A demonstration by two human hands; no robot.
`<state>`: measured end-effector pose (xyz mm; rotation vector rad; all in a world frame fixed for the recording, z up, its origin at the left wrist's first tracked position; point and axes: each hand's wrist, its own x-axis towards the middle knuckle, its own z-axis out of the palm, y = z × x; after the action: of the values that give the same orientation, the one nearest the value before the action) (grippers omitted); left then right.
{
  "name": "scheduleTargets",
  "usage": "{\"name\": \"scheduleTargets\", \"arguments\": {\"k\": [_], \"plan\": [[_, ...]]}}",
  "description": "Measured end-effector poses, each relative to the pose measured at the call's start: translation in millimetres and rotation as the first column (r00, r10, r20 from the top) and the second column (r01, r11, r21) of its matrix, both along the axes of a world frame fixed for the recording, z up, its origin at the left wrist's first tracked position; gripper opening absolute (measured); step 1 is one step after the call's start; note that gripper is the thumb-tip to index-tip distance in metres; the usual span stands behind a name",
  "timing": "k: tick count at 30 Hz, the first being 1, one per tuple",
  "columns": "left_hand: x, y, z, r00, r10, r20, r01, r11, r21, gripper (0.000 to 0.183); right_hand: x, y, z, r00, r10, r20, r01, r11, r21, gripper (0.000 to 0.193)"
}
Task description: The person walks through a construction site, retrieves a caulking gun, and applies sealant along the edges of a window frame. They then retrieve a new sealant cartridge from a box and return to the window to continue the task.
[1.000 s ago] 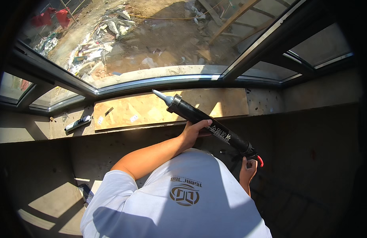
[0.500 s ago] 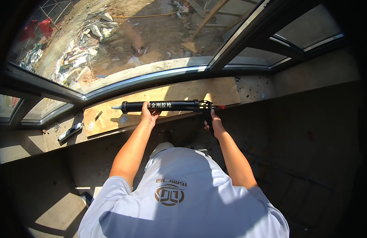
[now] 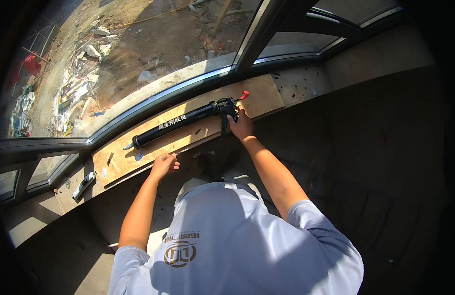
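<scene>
A long black caulking gun (image 3: 176,123) with a grey nozzle lies slantwise over the wooden board (image 3: 264,93), its nozzle toward the near left. My right hand (image 3: 242,126) is closed around the handle end, where a red hook-shaped rod end (image 3: 244,95) sticks out at the back. The trigger hangs down beside my fingers. My left hand (image 3: 164,166) is off the gun, just in front of the board's near edge. Its fingers are curled in, with nothing visible in them.
A white and dark sealant tube (image 3: 84,186) lies on the ledge left of the board. Dark window frames (image 3: 163,101) rise behind the board. Small dark scraps (image 3: 110,159) dot the wood. Outside the glass, rubble (image 3: 92,51) covers the ground.
My left hand has let go of the gun's barrel and drawn back toward me. The gun has tilted, nozzle end nearer me, and come down onto the board with my right hand still on it.
</scene>
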<state>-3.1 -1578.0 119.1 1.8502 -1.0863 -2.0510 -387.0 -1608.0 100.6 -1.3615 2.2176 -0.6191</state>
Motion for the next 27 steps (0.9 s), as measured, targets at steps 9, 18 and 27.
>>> {"name": "scheduleTargets", "arguments": {"k": [9, 18, 27], "plan": [[53, 137, 13, 0.988, -0.083, 0.127, 0.052, 0.972, 0.231, 0.008, -2, 37, -25, 0.989, 0.019, -0.145, -0.031, 0.996, -0.081, 0.061], [39, 159, 13, 0.966, 0.155, -0.207, -0.104, 0.966, 0.239, 0.008, -17, 77, -36, 0.985, 0.040, -0.170, -0.051, 0.997, -0.063, 0.072], [-17, 180, -76, 0.768, -0.310, 0.561, 0.603, 0.646, -0.468, 0.061, -106, 224, -60, 0.986, 0.165, -0.040, -0.136, 0.909, 0.393, 0.056]]}}
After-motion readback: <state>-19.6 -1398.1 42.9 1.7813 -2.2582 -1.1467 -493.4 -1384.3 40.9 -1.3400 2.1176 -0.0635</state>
